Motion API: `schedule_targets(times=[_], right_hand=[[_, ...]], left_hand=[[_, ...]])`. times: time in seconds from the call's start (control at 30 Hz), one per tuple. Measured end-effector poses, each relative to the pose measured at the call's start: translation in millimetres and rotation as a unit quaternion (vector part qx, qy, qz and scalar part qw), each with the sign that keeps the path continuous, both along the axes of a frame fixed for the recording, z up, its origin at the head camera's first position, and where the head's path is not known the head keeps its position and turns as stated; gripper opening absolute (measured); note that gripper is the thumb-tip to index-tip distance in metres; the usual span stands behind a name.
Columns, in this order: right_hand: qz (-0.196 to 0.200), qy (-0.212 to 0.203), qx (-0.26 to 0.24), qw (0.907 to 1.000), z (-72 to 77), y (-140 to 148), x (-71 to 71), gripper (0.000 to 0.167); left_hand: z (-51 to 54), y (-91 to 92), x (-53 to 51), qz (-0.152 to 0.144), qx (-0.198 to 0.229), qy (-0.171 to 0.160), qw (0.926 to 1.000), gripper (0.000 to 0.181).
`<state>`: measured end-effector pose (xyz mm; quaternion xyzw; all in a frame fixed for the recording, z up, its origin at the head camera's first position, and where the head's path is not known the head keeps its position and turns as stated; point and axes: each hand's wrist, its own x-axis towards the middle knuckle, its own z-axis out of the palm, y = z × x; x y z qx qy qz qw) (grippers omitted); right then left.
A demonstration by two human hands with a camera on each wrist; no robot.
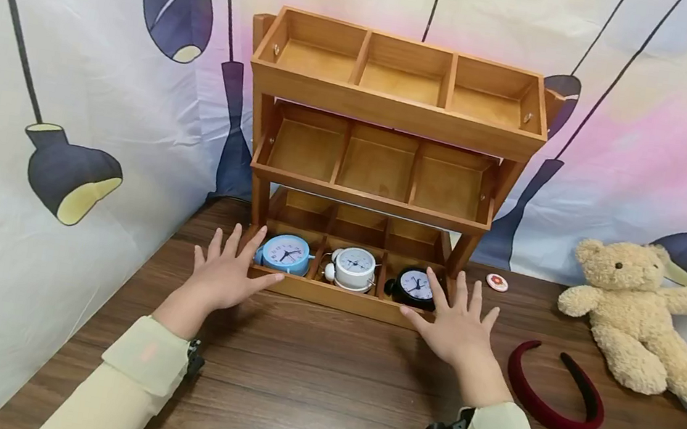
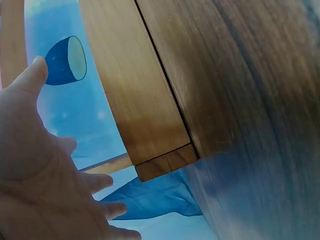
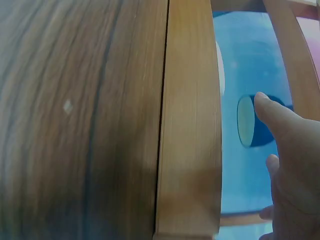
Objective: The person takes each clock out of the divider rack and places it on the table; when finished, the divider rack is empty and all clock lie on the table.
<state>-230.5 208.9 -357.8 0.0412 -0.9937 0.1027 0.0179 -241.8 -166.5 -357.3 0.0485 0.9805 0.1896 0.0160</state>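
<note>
My left hand (image 1: pixel 225 278) is spread with straight fingers at the left front corner of a wooden three-tier shelf (image 1: pixel 396 119). On the other side, my right hand (image 1: pixel 458 326) spreads its fingers near the shelf's right front corner. Neither hand holds anything; whether they touch the shelf I cannot tell. In the bottom tier sit a blue alarm clock (image 1: pixel 285 253) on the left, a white alarm clock (image 1: pixel 353 268) in the middle and a black alarm clock (image 1: pixel 415 285) on the right. Both wrist views show an open palm beside the shelf's front board (image 3: pixel 190 125).
A dark red headband (image 1: pixel 553 412) lies on the wooden table (image 1: pixel 317 401) to the right. Behind it a teddy bear (image 1: pixel 632 321) leans against the patterned backdrop. A small round badge (image 1: pixel 496 282) with a red flower lies right of the shelf. The upper tiers have divided compartments.
</note>
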Motion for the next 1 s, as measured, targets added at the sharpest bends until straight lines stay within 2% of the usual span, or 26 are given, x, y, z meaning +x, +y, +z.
schedule_targets(times=[0.23,0.43,0.7,1.0], right_hand=[[0.023,-0.008,-0.004,0.9997,7.1,-28,-10.6,0.087],[0.054,0.009,0.015,0.9984,11.9,-55,-20.7,0.087],[0.094,0.019,-0.002,0.9954,20.4,-97,-27.1,0.088],[0.136,0.009,-0.002,0.9907,25.2,-138,-34.2,0.087]], left_hand=[[-2.9,1.9,-10.8,0.004,0.005,-0.015,0.9999,0.112],[-3.7,2.7,-20.1,0.009,0.012,-0.035,0.9993,0.121],[-4.3,1.2,-31.7,0.033,-0.005,-0.051,0.9981,0.13],[-7.9,0.1,-35.1,0.053,0.002,-0.07,0.9961,0.127]])
